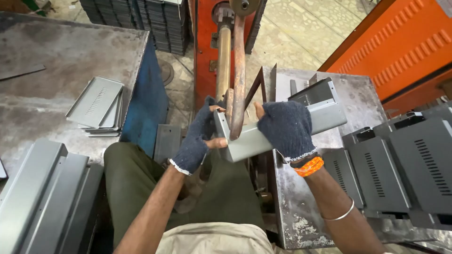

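at the red machine (207,42) — one grey metal housing (282,127) | left grip (195,138) grasping it | right grip (285,127) grasping it

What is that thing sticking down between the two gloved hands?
In the head view, a rusty curved metal arm of the machine comes down onto the grey folded metal piece, between the left hand and right hand.
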